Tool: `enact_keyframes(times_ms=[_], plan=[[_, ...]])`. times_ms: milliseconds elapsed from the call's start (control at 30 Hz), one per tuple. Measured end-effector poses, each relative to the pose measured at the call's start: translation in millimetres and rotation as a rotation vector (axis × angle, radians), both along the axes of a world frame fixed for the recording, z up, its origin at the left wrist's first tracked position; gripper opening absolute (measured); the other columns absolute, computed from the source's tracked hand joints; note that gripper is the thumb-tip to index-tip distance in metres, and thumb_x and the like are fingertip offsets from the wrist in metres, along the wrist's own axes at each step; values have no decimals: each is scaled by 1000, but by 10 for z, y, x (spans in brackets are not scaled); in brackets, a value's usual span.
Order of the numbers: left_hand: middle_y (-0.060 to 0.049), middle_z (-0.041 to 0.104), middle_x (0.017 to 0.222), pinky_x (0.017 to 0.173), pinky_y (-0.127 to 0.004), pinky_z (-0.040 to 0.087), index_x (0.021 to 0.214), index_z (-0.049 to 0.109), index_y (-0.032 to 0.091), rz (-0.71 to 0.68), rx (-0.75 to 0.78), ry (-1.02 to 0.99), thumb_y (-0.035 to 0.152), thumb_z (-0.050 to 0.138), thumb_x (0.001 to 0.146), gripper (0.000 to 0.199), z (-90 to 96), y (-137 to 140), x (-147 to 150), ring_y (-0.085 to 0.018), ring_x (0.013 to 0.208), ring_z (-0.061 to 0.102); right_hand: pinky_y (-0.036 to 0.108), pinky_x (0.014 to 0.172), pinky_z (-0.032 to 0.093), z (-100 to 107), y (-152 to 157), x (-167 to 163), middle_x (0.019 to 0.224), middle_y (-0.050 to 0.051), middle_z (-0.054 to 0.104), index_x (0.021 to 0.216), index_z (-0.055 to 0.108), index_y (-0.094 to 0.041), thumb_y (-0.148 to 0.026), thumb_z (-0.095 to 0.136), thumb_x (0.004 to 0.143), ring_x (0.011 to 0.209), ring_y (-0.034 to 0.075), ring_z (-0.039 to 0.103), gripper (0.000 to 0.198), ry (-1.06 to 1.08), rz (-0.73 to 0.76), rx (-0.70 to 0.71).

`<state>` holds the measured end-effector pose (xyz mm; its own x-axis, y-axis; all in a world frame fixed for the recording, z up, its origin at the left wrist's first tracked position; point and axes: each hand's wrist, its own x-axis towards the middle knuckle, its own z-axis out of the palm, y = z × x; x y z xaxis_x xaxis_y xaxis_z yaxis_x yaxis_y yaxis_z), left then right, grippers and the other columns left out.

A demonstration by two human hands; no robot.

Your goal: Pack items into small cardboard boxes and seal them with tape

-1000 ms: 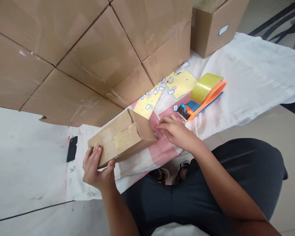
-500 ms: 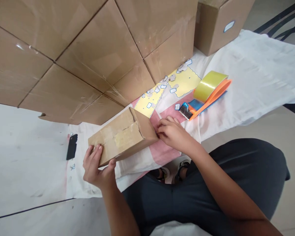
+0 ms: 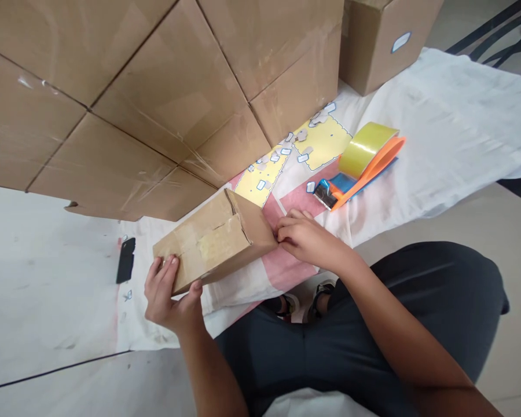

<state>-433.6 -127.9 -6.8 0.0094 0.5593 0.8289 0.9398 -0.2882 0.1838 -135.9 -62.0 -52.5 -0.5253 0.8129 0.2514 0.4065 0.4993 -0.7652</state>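
A small brown cardboard box lies on the cloth in front of me, with a paler patch on its top and tape along it. My left hand grips its near left end, fingers on top and thumb along the near side. At the box's right end, my right hand has its fingers curled and pressed together against the lower edge. What those fingertips hold, if anything, is hidden. To the right of that hand rests an orange and blue tape dispenser with a yellowish roll of tape.
Large taped cardboard boxes are stacked along the far side. Another box with a small label stands at the back right. A black phone-like object lies left of the small box. The patterned white cloth stretches right.
The view has shifted slightly, so everything sits a little further left. Both hands keep their places on the small box; no other movement shows.
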Motion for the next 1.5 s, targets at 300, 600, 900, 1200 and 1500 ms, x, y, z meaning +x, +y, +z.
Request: enact_keyframes(times_ms=[300,600,900,1200,1500], plan=[[-16,75,111,105,-56,50,115,73,13,-12,2,7,55,70,84,52,9,-2,5,-35,116,66,36,84,35,-10,5,-55,94,5,68,92,66,-20,-6,51,88,96,23,49,21,33,-90,0],[-16,75,110,104,-55,50,112,73,13,46,-30,21,61,65,83,56,7,-20,-7,-35,116,66,35,83,32,-73,29,-150,93,4,66,86,65,-21,-6,53,86,92,22,46,19,2,-180,17],[-16,75,112,106,-56,49,115,72,13,-28,-7,11,53,69,84,50,21,-26,20,-35,118,65,33,80,35,-72,83,-146,89,5,61,85,59,-20,-8,46,91,90,22,47,19,49,-206,65],[-16,74,113,107,-56,48,116,72,13,-82,13,-8,48,72,84,48,16,-16,31,-36,120,64,31,81,39,117,203,-272,92,6,60,92,56,-20,-15,39,97,89,20,53,18,291,-155,57],[-15,73,119,109,-56,46,120,71,15,-72,-67,2,43,72,85,45,76,-60,35,-35,124,62,26,66,39,93,219,-392,78,-1,58,85,57,-19,-13,58,86,71,14,53,6,497,-260,-82]])
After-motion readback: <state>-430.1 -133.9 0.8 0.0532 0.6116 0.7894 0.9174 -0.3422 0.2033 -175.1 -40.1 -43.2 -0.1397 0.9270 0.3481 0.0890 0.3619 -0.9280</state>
